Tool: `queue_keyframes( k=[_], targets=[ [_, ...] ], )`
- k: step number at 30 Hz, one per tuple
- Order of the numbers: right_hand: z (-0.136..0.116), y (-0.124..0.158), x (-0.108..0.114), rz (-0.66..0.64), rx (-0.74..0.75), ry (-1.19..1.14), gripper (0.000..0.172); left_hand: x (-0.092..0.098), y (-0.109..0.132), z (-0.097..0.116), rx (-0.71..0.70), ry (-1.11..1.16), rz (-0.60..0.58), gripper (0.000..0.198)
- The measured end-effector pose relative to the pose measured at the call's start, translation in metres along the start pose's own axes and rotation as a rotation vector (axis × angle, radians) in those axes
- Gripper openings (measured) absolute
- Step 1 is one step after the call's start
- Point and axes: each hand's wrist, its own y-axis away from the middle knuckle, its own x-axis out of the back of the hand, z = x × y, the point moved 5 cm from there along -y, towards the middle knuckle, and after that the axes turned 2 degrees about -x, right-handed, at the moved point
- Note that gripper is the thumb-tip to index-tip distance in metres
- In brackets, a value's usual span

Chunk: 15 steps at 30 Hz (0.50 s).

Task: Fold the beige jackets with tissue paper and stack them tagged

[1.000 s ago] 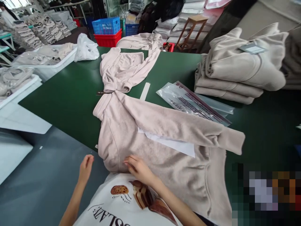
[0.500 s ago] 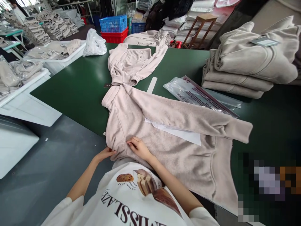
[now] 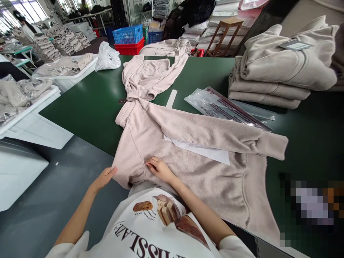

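Observation:
A beige fleece sweatshirt [image 3: 188, 168] lies spread on the green table [image 3: 88, 104], one sleeve folded across its back over a white paper sheet [image 3: 204, 152]. My left hand [image 3: 103, 178] grips the garment's near left corner, which hangs over the table edge. My right hand [image 3: 159, 168] presses on the fabric just right of it, fingers bent and pinching a fold.
A second beige garment [image 3: 146, 77] lies farther up the table, beside a white paper strip [image 3: 171, 98]. Clear plastic bags [image 3: 223, 109] and a stack of folded sweatshirts [image 3: 279, 68] sit at the right. White bins [image 3: 32, 104] of clothes stand left; blue and red crates [image 3: 129, 39] behind.
My left hand came in from the air to the garment's near corner and has pulled it outward to the left. The right hand slid up a little and stays on the fabric.

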Motion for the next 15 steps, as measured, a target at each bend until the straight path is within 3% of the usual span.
queue_keyframes(
  k=[4,8,12,14,15],
  targets=[
    [-0.002,-0.002,0.008,0.051,-0.014,0.025,0.022,0.012,-0.012,0.052,-0.011,0.111,-0.037,0.070],
    [-0.041,0.012,0.014,0.204,-0.074,0.059,0.022,-0.001,-0.038,0.109,0.035,0.287,-0.130,0.066],
    [-0.089,0.041,-0.020,-0.068,-0.228,-0.095,0.025,-0.010,-0.058,0.164,0.088,0.321,-0.155,0.053],
    [-0.090,0.050,-0.038,-0.168,-0.426,-0.176,0.029,-0.013,-0.064,0.185,0.119,0.320,-0.151,0.046],
    [-0.085,0.050,-0.044,-0.154,-0.528,-0.229,0.045,-0.016,-0.067,0.193,0.133,0.326,-0.152,0.043]
  ],
)
